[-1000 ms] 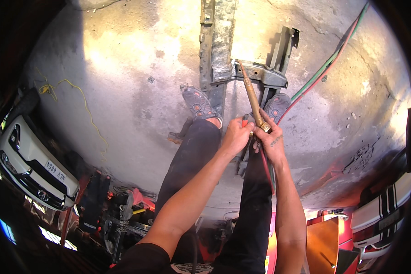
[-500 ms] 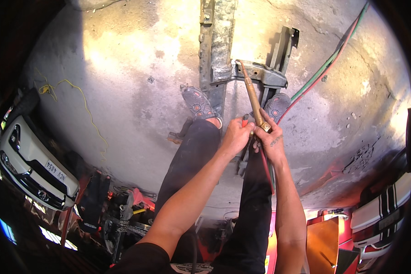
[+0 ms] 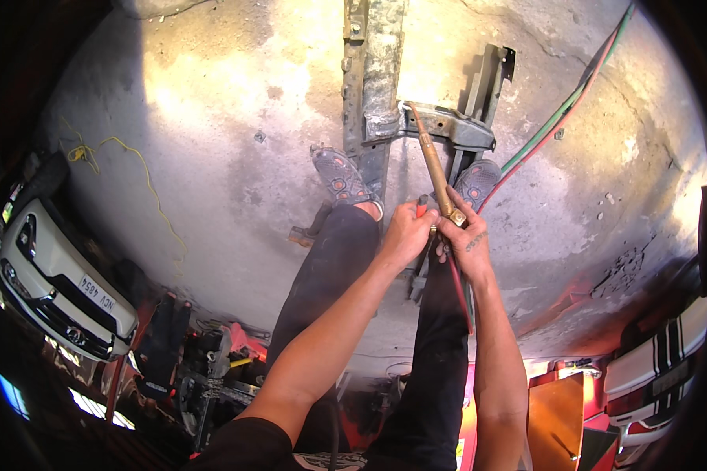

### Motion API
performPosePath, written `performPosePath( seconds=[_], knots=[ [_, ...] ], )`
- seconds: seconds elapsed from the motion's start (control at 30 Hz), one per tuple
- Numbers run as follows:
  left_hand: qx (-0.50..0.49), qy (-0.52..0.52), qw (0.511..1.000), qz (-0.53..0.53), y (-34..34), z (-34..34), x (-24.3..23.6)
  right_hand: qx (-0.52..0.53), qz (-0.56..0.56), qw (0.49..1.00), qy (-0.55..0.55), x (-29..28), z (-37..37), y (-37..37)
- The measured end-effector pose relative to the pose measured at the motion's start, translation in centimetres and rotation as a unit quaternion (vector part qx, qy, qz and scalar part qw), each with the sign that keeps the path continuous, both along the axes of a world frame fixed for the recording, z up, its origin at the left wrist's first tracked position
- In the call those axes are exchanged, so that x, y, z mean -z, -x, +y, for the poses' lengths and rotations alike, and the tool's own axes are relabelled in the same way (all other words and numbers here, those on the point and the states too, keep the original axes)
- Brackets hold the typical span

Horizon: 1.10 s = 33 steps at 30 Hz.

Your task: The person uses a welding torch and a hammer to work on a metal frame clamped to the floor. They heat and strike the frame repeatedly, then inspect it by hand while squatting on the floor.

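My right hand [image 3: 465, 237] is wrapped round the brass gas torch [image 3: 434, 166], whose long nozzle points away from me. The nozzle's tip is at the end of a dark metal crosspiece [image 3: 448, 125], beside a long metal beam [image 3: 382, 71]; I cannot tell whether it touches. My left hand [image 3: 407, 235] is closed against the torch's valve end. A small orange-red object [image 3: 422, 206] sticks up from its fingers, its lower part hidden. A red hose [image 3: 457, 290] runs down from the torch past my right wrist.
Green and red hoses [image 3: 558, 118] cross the concrete floor at the right. My shoes [image 3: 342, 174] flank the crosspiece. At the left are a white car front [image 3: 63, 275] and a yellow cord [image 3: 145, 169]. Tools and parts [image 3: 220, 361] lie at lower left, an orange panel [image 3: 555, 416] at lower right.
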State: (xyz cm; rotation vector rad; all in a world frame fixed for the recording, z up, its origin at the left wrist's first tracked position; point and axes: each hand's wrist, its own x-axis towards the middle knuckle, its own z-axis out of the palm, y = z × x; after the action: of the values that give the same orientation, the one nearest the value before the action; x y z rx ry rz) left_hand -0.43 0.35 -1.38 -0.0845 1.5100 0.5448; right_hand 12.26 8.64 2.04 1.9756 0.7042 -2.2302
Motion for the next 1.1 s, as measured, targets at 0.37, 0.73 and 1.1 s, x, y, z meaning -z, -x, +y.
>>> performPosePath(
  seconds=[0.37, 0.73, 1.1],
  knots=[
    [0.004, -0.001, 1.0, 0.005, 0.0, 0.5, -0.3, 0.007, -0.003, 1.0, 0.003, 0.1, -0.1, -0.2],
    [0.026, 0.002, 0.999, 0.02, 0.0, 0.4, -0.4, -0.009, -0.005, 1.0, 0.012, -0.3, 0.1, -0.5],
    [0.017, 0.019, 0.999, 0.024, 0.2, 0.9, -1.0, -0.013, -0.002, 1.0, 0.013, -0.5, 0.1, -0.5]
  ],
)
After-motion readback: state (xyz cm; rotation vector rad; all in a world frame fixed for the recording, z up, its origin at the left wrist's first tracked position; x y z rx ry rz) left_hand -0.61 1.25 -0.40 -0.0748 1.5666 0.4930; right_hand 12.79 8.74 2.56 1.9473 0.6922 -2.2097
